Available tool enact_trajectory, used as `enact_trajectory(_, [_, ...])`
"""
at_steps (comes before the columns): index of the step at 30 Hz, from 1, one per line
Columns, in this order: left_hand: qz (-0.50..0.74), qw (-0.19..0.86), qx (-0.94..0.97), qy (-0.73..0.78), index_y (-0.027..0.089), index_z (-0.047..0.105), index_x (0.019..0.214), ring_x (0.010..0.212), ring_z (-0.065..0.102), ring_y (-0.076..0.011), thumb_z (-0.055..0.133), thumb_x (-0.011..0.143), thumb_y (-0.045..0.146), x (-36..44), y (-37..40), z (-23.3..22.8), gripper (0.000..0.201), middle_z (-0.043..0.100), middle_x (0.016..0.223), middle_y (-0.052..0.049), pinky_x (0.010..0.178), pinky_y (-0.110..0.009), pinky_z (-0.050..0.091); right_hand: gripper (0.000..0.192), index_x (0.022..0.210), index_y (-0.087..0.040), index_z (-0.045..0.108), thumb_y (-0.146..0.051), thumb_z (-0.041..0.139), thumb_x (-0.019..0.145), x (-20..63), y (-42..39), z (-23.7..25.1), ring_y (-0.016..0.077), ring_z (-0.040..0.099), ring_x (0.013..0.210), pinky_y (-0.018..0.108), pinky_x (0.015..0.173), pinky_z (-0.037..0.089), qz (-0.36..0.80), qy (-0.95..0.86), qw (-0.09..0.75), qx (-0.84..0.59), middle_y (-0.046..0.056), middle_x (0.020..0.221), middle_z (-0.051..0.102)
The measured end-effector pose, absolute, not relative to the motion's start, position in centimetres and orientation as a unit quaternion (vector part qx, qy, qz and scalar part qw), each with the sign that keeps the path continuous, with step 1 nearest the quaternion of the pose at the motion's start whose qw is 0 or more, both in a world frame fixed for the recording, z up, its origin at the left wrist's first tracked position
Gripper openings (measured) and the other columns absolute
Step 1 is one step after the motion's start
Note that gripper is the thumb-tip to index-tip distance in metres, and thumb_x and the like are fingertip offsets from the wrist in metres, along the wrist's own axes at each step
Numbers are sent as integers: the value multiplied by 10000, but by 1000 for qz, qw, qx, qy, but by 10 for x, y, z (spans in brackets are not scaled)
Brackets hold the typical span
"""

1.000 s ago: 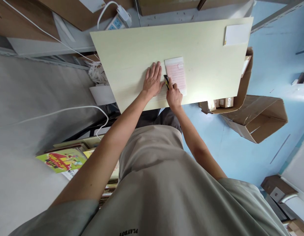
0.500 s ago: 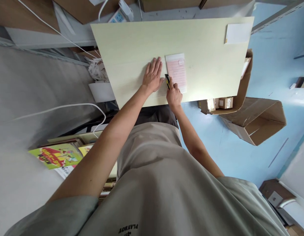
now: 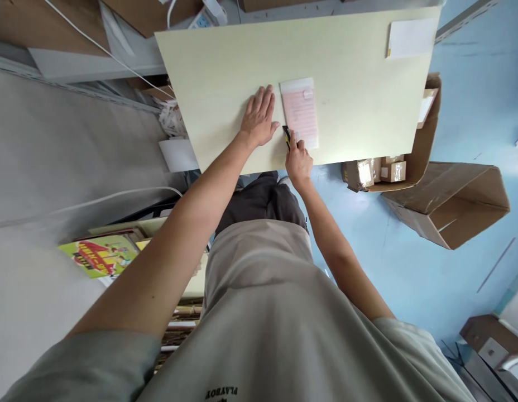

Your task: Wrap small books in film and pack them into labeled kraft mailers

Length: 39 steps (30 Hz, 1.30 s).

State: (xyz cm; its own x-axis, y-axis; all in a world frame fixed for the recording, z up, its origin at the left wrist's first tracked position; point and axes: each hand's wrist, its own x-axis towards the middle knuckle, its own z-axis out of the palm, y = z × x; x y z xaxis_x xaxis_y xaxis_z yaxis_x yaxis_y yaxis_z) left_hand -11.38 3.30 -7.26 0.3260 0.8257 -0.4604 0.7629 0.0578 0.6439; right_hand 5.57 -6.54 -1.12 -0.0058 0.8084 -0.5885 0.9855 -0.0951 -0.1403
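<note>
My left hand (image 3: 259, 116) lies flat on the pale yellow tabletop (image 3: 359, 100), fingers stretched out, just left of a pad of pink printed slips (image 3: 300, 109). In my right hand (image 3: 299, 163) is a black and yellow utility knife (image 3: 288, 137), its tip pointing up and left along the pad's lower left edge. The index finger rests along the knife. Whether the blade touches the paper cannot be made out. Both wrists reach in over the table's near edge.
A white pad (image 3: 411, 38) lies at the table's far right corner. Cardboard boxes (image 3: 393, 170) sit in an open carton below the right edge, with another open carton (image 3: 449, 204) beside it. A power strip (image 3: 204, 19) and a white cable (image 3: 100, 50) are at the back left.
The camera view has shifted, so the table appears higher. My right hand and the knife stay at the pad's lower left edge; my left hand remains flat beside it.
</note>
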Motion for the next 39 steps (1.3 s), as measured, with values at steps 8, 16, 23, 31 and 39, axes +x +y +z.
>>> enact_trajectory(8, [31, 429, 695, 575, 379, -3, 1915, 1777, -350, -116, 350, 818, 915, -111, 34, -75, 1271, 22, 1922, 293, 1532, -436, -162, 780, 1924, -221, 21, -213, 327, 1207, 64, -90, -12, 399, 671, 1342, 494, 1045, 616, -279, 662, 165, 676, 302, 1626, 572])
enact_trajectory(16, [26, 434, 674, 598, 393, -9, 1913, 1783, -363, -133, 271, 678, 1013, -101, 39, -72, 1411, 105, 1920, 310, 1543, -423, -142, 838, 1910, -269, -68, -181, 319, 1173, 75, -114, -21, 364, 690, 1255, 448, 973, 628, -272, 658, 158, 684, 272, 1545, 634])
enact_trajectory(23, [-51, 321, 723, 610, 78, 121, 1838, 1787, -123, -295, -66, 760, 1078, -94, 45, -87, 1483, 68, 2001, 98, 1540, -535, -45, 874, 1915, -260, -39, -132, 345, 1140, 82, -131, -11, 343, 688, 1270, 410, 962, 634, -273, 664, 180, 672, 273, 1551, 634])
enact_trajectory(31, [-77, 305, 730, 607, 33, 188, 1805, 1735, 54, -332, 158, 922, 1057, -90, 59, -96, 1352, 13, 2012, 1, 1522, -602, 71, 772, 1909, -204, 234, -154, 443, 1167, 93, -137, 28, 362, 715, 1298, 443, 1030, 605, -296, 660, 228, 652, 307, 1577, 634])
enact_trajectory(39, [25, 381, 728, 569, -68, 193, 1832, 1800, 107, -552, 716, 935, 723, -99, 50, -79, 1305, 79, 1966, -293, 1476, -730, 86, 718, 1886, -218, 329, -314, 479, 1190, 117, -134, 72, 352, 781, 1183, 399, 948, 614, -292, 640, 154, 694, 216, 1502, 730])
